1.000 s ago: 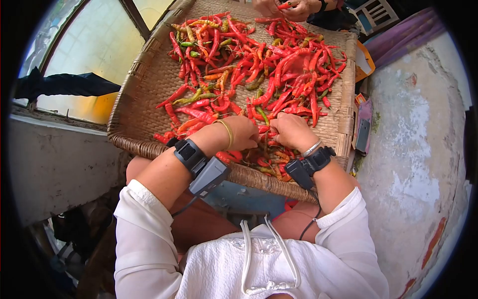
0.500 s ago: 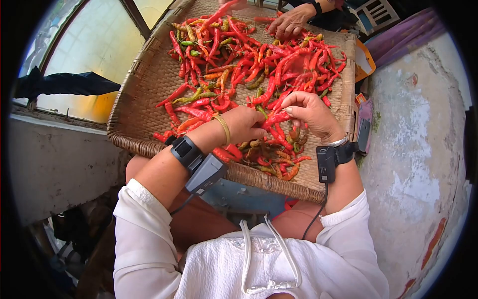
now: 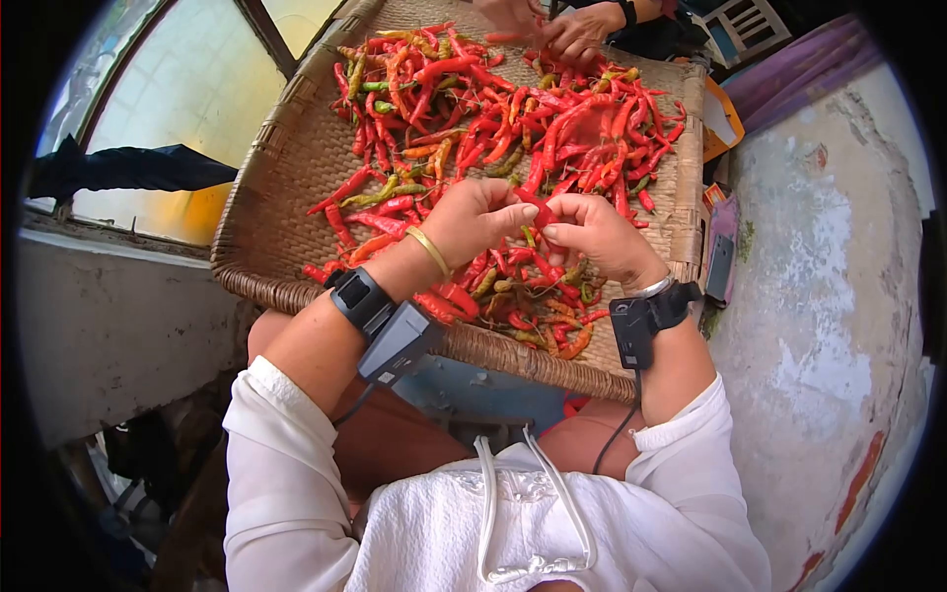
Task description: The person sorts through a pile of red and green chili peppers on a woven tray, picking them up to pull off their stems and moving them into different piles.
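Observation:
A red chili pepper (image 3: 534,205) is held up between my two hands, above the pile of peppers. My left hand (image 3: 475,219) has thumb and fingers closed on its left end. From the other side my right hand (image 3: 604,237) pinches its right end, and the fingers partly cover it. Below and around both hands, red, orange and greenish chili peppers (image 3: 493,123) lie heaped in a woven tray (image 3: 281,168). A smaller group of peppers (image 3: 552,311) lies against the tray's near rim.
At the far side, another person's hands (image 3: 582,35) work among the peppers. A window (image 3: 178,109) with a dark folded cloth or umbrella (image 3: 138,166) is on the left. On the right are a worn wall (image 3: 819,257) and a phone-like object (image 3: 721,266) beside the tray.
My left hand has moved up and right to the pepper, which was in my right hand. My right hand has shifted slightly left. A second hand of the other person has come into view.

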A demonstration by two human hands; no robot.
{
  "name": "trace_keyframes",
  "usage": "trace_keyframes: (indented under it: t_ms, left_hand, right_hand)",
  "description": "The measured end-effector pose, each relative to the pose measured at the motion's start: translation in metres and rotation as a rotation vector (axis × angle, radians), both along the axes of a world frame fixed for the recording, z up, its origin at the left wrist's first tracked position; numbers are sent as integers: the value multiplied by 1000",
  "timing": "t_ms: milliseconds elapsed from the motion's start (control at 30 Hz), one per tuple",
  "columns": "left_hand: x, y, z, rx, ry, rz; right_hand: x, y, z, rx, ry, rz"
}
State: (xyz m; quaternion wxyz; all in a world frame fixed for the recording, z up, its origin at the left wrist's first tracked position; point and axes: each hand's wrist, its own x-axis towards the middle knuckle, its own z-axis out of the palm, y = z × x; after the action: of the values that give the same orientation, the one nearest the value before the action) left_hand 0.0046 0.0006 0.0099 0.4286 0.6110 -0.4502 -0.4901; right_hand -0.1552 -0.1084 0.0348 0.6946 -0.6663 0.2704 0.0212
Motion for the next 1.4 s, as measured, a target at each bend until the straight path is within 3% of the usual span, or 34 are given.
trace_keyframes:
  t_ms: [67,133,200,267,300,333,367,400,500,567,600,633,767,900,967,1000,1067,1100,1167,1300,1367,1400]
  left_hand:
    - [0,-2,-1,-70,269,101]
    - [1,-3,-4,-34,261,135]
    - [2,-4,-7,2,254,167]
    - [4,-5,-11,42,83,156]
    - [6,-5,-16,42,83,157]
    - [7,-4,-22,-32,-101,84]
    - [7,-3,-20,-104,-285,11]
    - [7,-2,-19,-101,-285,12]
    - [7,0,-14,-45,-414,-25]
    - [8,-1,-21,-103,-573,-107]
    - [7,-1,-22,-103,-572,-109]
    - [6,-1,-22,-76,-591,-148]
    - [4,1,-22,-30,-601,-247]
    - [4,0,-20,-30,-615,-260]
    - [3,1,-19,-115,-500,-209]
    - [2,2,-21,-112,-498,-207]
    - [0,1,-22,-180,-286,-146]
    - [1,0,-20,-180,-286,-144]
    - [3,-2,-12,10,-198,-314]
    - [0,0,-3,202,-91,-343]
    - [3,2,-15,32,-398,-422]
    - [4,2,-18,31,-398,-421]
  right_hand:
    - [-1,-3,-3,53,14,-46]
    - [-6,-15,-18,-340,41,172]
    - [-8,-23,-26,-403,136,231]
    - [-8,-25,-25,-465,233,290]
    - [-6,-23,-17,-361,180,91]
    - [-5,-22,-13,-254,125,-106]
    - [-1,-23,-14,12,-151,-411]
    - [3,-23,-10,200,-354,-580]
    - [-2,-28,-12,118,-295,-598]
    - [-5,-29,-40,-348,31,-194]
    - [-5,-26,-50,-715,74,-49]
    - [-4,-23,-59,-822,91,6]
    - [-1,-8,-67,-1145,36,117]
    - [3,-5,-53,-1152,227,203]
    - [5,-5,-38,-666,157,-44]
    - [6,-4,-32,-665,158,-41]
    - [6,0,-20,-46,-36,-183]
    - [8,6,-14,72,-125,-217]
    - [9,5,-7,104,-144,-213]
    - [1,-17,-11,23,-29,-276]
    - [-6,-34,-12,25,-71,-343]
    - [-7,-37,-11,30,-113,-410]
